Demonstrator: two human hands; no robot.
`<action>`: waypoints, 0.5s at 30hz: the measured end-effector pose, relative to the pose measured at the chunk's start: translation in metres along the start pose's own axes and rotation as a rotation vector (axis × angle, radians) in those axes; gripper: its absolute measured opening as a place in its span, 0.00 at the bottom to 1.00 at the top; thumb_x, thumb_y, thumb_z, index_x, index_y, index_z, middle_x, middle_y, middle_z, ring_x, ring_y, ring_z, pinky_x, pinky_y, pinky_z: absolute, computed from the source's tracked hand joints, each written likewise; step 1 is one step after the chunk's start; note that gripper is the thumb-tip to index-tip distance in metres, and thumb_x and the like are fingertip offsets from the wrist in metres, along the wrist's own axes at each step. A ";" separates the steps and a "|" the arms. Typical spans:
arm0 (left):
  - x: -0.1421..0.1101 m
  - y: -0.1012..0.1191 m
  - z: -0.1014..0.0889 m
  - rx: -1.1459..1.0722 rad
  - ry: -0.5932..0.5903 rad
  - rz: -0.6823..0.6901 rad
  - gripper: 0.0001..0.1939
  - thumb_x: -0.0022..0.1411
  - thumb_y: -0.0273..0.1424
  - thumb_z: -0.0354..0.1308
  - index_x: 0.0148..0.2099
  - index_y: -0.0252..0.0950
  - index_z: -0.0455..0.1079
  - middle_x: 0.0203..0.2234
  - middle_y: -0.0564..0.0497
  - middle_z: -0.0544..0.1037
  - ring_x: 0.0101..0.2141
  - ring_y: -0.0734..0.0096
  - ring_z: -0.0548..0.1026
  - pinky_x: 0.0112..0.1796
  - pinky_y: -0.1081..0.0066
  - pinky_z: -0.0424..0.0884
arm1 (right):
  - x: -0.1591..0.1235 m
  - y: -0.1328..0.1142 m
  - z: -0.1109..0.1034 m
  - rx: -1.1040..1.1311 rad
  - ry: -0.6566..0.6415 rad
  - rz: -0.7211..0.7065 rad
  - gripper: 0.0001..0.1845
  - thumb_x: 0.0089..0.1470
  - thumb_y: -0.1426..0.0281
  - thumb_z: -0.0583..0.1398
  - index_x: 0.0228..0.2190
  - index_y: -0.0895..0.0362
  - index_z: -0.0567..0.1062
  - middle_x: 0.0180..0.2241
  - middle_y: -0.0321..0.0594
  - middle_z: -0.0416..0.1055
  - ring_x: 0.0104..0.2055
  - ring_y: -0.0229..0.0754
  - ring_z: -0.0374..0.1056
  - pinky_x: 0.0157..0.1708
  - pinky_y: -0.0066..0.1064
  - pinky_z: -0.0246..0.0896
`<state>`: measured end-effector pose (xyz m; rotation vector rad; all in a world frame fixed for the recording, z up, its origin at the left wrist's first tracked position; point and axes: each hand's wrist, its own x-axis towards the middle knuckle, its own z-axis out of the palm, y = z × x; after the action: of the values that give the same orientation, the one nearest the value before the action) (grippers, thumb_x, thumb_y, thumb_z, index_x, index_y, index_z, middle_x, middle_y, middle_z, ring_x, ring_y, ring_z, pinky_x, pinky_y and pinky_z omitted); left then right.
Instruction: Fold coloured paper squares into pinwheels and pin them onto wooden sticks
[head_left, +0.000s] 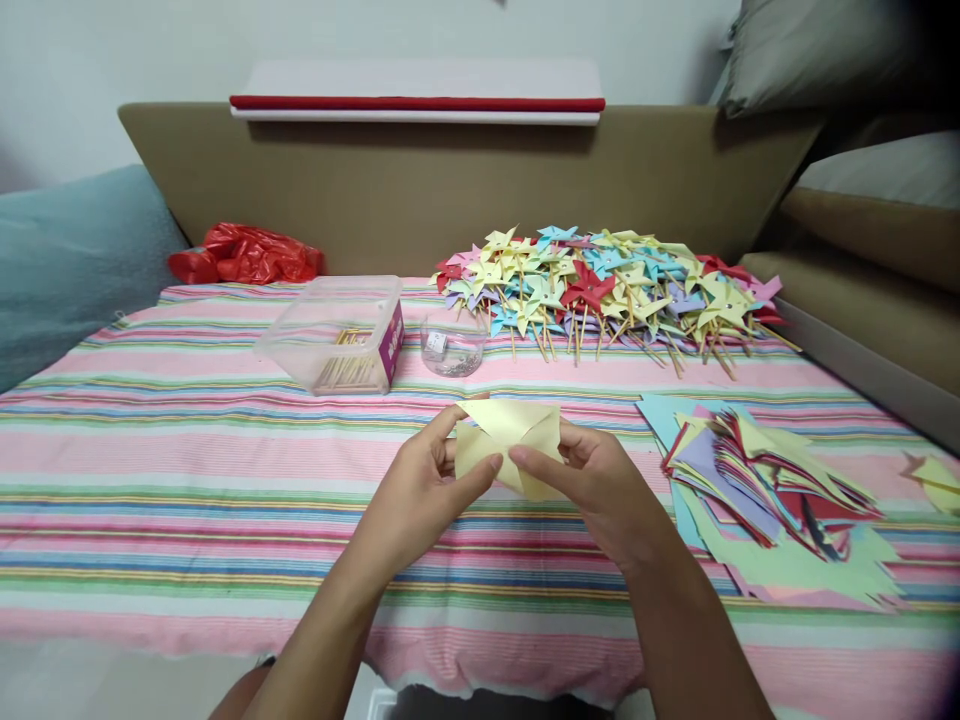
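A pale yellow square of paper point(508, 425), slit from its corners toward the middle, is held up between both hands above the striped cloth. My left hand point(429, 480) grips its left side, the thumb pressed on the front near the centre and the fingers behind. On the other side, my right hand point(592, 478) pinches the paper with its thumb also near the centre. The two thumb tips are close together but apart. Fingers behind the paper are partly hidden.
Beyond the hands stand a clear plastic box point(330, 310) with wooden sticks and a round clear container point(453, 350) with small metal bits. Finished paper pinwheels point(600, 290) are heaped at the back right. Cut coloured papers point(765, 500) lie right; a red plastic bag point(247, 255) lies back left.
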<state>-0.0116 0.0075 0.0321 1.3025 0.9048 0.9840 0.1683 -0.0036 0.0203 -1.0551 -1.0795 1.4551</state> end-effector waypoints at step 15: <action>0.004 -0.001 0.013 -0.207 0.061 0.007 0.18 0.55 0.33 0.70 0.48 0.36 0.77 0.43 0.46 0.84 0.48 0.56 0.80 0.48 0.66 0.74 | 0.008 0.002 0.021 0.499 0.139 0.068 0.10 0.46 0.62 0.70 0.32 0.53 0.82 0.34 0.37 0.81 0.36 0.44 0.75 0.38 0.33 0.71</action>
<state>0.0021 0.0067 0.0316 1.1066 0.8209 1.0981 0.1468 0.0017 0.0222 -0.8219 -0.5418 1.5716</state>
